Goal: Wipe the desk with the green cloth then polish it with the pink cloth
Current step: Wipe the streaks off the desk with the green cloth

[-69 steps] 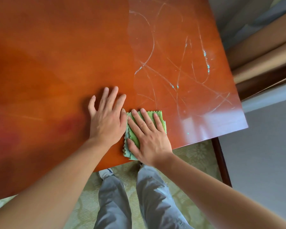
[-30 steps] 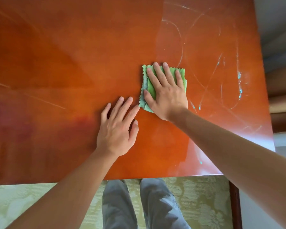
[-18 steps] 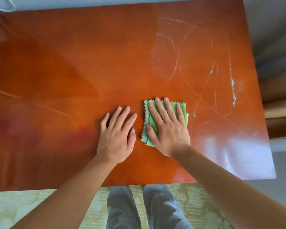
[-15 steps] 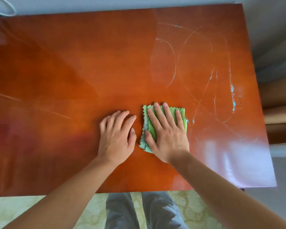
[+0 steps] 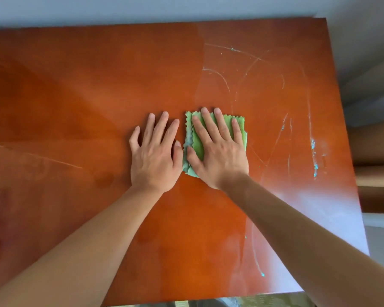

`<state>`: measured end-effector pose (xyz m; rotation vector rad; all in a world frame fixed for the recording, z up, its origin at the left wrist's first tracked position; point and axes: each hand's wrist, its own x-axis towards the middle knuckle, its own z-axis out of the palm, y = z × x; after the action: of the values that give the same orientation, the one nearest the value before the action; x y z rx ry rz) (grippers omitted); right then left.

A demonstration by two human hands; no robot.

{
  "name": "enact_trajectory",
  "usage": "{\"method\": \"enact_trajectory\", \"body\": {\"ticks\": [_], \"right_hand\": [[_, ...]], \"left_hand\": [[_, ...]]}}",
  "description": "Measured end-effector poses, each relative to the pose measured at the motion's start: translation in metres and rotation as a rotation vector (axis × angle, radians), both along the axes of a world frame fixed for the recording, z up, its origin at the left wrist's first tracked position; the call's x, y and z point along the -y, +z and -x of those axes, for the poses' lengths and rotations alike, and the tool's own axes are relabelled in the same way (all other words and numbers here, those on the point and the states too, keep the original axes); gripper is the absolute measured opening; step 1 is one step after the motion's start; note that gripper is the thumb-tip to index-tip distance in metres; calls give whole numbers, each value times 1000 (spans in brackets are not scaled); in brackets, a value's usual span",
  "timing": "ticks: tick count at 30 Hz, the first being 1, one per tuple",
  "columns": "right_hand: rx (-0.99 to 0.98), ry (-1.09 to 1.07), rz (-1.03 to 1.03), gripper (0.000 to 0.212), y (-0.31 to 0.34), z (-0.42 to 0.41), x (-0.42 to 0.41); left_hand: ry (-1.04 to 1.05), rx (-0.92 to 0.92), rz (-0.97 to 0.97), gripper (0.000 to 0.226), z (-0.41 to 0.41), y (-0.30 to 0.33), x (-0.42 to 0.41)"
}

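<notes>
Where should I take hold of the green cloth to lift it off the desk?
Pinch the far right corner of the green cloth, coming from the right. The cloth lies folded flat on the desk; the right hand presses flat over most of it and the left hand crowds its left edge, so that corner is probably the freest.

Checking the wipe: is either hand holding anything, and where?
No grip: right hand presses flat on the green cloth's top; left hand rests on desk.

**Open desktop on all sides of the hands**

The desk lies bare to the left, ahead and to the right. Only the left hand, flat and touching the green cloth, blocks leftward passage for the right hand.
</notes>
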<state>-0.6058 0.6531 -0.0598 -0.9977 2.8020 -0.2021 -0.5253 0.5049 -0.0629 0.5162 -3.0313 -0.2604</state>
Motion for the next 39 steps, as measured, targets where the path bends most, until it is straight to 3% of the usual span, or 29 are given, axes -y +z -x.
{"method": "enact_trajectory", "body": {"ticks": [25,30,39], "right_hand": [[9,166,-56,72,4,31,-1],[-18,62,-95,73,8,70,28],[-13,60,-104,73,11,79,38]], "left_hand": [[2,-55,29,51,0,-4,0],[0,-54,22,52,0,-4,1],[-15,-15,10,53,2,-3,2]]}}
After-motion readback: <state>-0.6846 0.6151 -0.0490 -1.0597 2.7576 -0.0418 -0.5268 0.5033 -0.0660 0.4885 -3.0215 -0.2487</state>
